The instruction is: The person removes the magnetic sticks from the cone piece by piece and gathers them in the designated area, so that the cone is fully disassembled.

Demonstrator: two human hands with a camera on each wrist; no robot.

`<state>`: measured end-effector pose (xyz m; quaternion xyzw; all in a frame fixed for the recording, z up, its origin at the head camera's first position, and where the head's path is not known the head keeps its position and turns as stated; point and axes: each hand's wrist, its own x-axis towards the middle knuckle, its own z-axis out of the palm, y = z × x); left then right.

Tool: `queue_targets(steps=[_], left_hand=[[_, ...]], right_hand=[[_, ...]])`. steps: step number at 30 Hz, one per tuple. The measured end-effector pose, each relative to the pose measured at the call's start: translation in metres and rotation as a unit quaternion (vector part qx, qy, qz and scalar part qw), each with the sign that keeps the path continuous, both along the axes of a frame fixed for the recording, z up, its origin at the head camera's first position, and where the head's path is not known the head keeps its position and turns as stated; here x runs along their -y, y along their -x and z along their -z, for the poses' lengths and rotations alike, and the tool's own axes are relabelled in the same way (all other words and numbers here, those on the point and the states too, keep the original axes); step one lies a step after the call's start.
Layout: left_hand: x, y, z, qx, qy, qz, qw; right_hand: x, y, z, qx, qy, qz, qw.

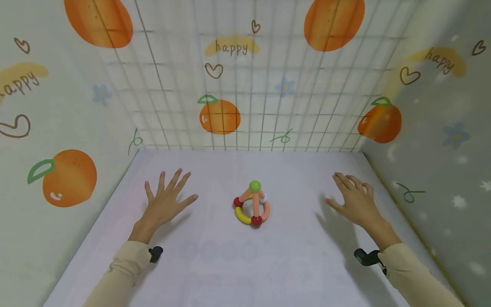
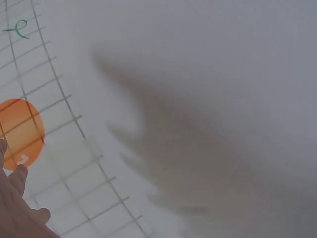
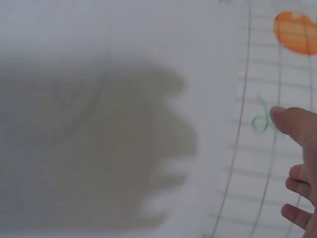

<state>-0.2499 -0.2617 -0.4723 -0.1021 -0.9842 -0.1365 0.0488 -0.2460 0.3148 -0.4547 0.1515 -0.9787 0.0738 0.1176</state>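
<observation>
A small toy frame of rods and balls (image 1: 256,204) stands on the white tabletop, near its middle in the head view. Its base ring joins yellow and pink curved rods with red balls and a whitish one. Straight pink rods rise from the ring to a green ball on top. To its left, my left hand (image 1: 166,204) hovers palm down, fingers spread and holding nothing. On the other side my right hand (image 1: 354,200) is raised above the surface, fingers loosely bent, also holding nothing. Neither hand touches the toy. Both wrist views show only fingers, shadows, table and grid wall.
A wire grid (image 1: 245,85) covered by a sheet printed with oranges closes off the back. Printed cloth walls stand at the left (image 1: 57,128) and right (image 1: 433,140) of the white tabletop (image 1: 215,264). Dark wrist devices (image 1: 155,254) sit at both cuffs.
</observation>
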Motion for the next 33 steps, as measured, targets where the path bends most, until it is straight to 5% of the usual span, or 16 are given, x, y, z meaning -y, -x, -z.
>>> queue_targets(steps=[14,22,33], left_hand=[[-0.057,0.014,0.014,-0.044,-0.05,0.046,0.9967],[-0.083,0.017,0.009,-0.053,-0.076,0.078,0.9927],[-0.107,0.02,0.013,-0.051,-0.119,0.109,0.9855]], right_hand=[[0.066,0.001,0.008,-0.028,0.08,-0.079,0.9933],[0.086,-0.001,0.014,0.006,0.149,-0.088,0.985],[0.11,0.006,0.013,0.018,0.18,-0.106,0.9779]])
